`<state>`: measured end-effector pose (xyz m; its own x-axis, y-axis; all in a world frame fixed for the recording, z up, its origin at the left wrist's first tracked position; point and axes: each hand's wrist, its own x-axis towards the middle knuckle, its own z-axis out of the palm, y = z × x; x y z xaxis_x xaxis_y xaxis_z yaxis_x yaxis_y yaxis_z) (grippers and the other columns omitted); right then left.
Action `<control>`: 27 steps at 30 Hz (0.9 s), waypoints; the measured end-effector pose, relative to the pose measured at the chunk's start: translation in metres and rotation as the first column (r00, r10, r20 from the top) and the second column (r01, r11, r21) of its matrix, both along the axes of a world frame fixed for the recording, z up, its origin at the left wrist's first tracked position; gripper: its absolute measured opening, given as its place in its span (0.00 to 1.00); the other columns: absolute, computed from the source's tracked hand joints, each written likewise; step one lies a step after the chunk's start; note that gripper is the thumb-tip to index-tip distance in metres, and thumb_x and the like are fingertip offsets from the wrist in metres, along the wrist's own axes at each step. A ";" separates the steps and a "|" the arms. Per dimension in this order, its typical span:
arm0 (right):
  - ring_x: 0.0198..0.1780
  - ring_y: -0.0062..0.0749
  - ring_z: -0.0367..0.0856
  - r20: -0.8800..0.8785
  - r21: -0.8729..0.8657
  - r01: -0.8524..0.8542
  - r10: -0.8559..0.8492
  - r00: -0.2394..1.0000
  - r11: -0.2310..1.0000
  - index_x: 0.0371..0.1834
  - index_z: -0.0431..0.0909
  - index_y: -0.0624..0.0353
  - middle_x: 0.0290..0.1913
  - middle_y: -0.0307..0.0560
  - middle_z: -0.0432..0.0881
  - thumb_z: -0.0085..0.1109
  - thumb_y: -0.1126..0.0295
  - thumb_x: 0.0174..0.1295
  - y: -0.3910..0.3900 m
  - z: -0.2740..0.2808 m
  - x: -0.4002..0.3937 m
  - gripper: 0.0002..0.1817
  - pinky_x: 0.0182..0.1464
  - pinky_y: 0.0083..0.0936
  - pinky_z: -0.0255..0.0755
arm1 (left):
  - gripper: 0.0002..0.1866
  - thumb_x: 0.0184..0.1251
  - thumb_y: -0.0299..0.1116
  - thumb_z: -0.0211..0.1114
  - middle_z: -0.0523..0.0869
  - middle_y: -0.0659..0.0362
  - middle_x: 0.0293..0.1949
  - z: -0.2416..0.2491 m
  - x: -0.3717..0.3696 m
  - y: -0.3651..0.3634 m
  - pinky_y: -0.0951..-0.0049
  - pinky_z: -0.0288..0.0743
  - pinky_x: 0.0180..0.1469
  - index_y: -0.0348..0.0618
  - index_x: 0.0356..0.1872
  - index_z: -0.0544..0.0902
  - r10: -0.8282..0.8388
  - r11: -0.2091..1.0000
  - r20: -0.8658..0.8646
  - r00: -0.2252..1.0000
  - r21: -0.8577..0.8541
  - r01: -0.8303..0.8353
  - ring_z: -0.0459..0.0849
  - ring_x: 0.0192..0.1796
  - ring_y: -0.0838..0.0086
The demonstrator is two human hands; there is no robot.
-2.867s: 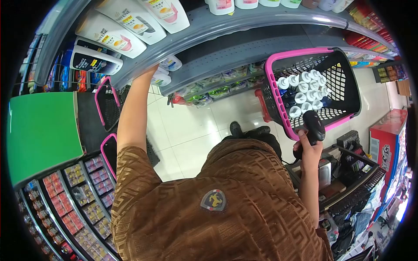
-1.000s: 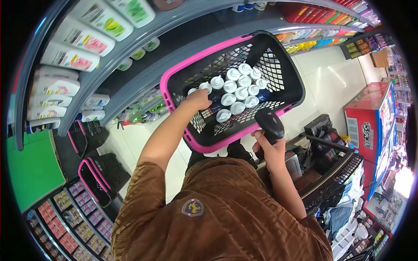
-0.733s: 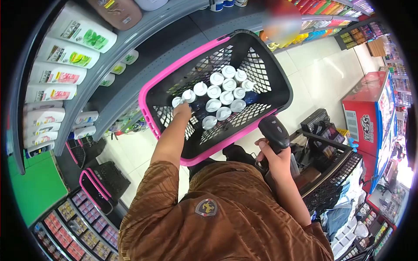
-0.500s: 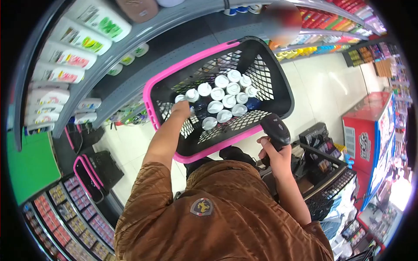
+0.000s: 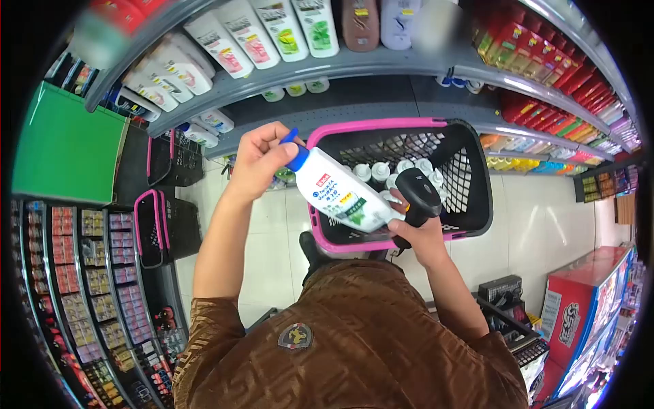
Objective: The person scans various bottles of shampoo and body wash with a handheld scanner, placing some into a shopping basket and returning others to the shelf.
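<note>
A white bottle with a blue cap [image 5: 340, 192] is held tilted above the near left part of a black basket with a pink rim [image 5: 381, 123]. My left hand [image 5: 268, 160] grips the bottle by its blue cap. In my right hand [image 5: 419, 235] is a black handheld scanner [image 5: 419, 193], and the thumb of that hand touches the bottle's lower end. Several white-capped bottles [image 5: 380, 170] stand in the basket, partly hidden behind the held bottle and the scanner.
Shelves with white bottles [image 5: 262, 37] run along the back, with red packages [image 5: 528, 51] at the right. Two more baskets [image 5: 178, 225] sit on the floor at the left, near a green panel [image 5: 68, 153]. A red display chest [image 5: 579, 293] stands at the right.
My left hand has come up out of the basket with the white bottle. The scanner and my right hand are now at the bottle's lower end. The whole view has shifted.
</note>
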<state>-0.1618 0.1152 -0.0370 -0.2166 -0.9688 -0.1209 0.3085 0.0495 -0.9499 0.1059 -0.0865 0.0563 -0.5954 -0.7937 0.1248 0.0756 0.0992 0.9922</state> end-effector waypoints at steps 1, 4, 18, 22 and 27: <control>0.59 0.36 0.81 0.142 -0.028 -0.030 0.034 0.989 0.999 0.70 0.69 0.59 0.63 0.53 0.78 0.80 0.70 0.53 -0.002 0.005 0.008 0.40 0.50 0.30 0.82 | 0.11 0.70 0.37 0.68 0.89 0.61 0.37 -0.002 0.004 -0.001 0.80 0.77 0.39 0.39 0.41 0.83 0.003 1.000 -0.011 1.000 -0.013 -0.003 0.84 0.35 0.83; 0.56 0.31 0.81 0.283 -0.025 -0.039 0.044 0.958 0.999 0.64 0.71 0.58 0.56 0.46 0.80 0.79 0.74 0.52 -0.001 0.019 0.029 0.35 0.57 0.32 0.79 | 0.16 0.74 0.46 0.65 0.86 0.63 0.32 -0.007 0.005 0.006 0.80 0.74 0.37 0.42 0.41 0.85 0.210 0.929 -0.122 0.970 0.334 -0.159 0.82 0.30 0.81; 0.43 0.24 0.87 -0.360 -0.160 0.268 -0.309 0.880 0.950 0.59 0.78 0.66 0.46 0.43 0.87 0.78 0.77 0.55 -0.042 0.057 0.183 0.28 0.40 0.20 0.81 | 0.33 0.82 0.58 0.49 0.72 0.57 0.71 -0.032 0.056 0.077 0.59 0.67 0.68 0.56 0.80 0.59 0.276 0.706 -0.373 0.886 0.704 0.077 0.72 0.71 0.67; 0.36 0.33 0.90 -0.834 -0.165 -0.200 -0.028 0.551 0.966 0.48 0.85 0.62 0.35 0.50 0.89 0.87 0.60 0.45 -0.044 0.076 0.220 0.29 0.39 0.27 0.81 | 0.42 0.78 0.70 0.42 0.75 0.49 0.70 -0.060 0.107 0.035 0.53 0.75 0.67 0.45 0.77 0.64 0.233 0.580 -0.577 0.783 0.728 0.364 0.80 0.66 0.56; 0.35 0.39 0.90 -0.762 -0.086 -0.283 0.120 0.636 0.955 0.51 0.84 0.63 0.38 0.50 0.90 0.87 0.53 0.43 -0.047 0.093 0.259 0.35 0.40 0.29 0.81 | 0.41 0.79 0.68 0.42 0.76 0.49 0.69 -0.057 0.186 0.019 0.52 0.82 0.56 0.45 0.78 0.63 0.154 0.605 -0.633 0.758 0.667 0.434 0.80 0.64 0.58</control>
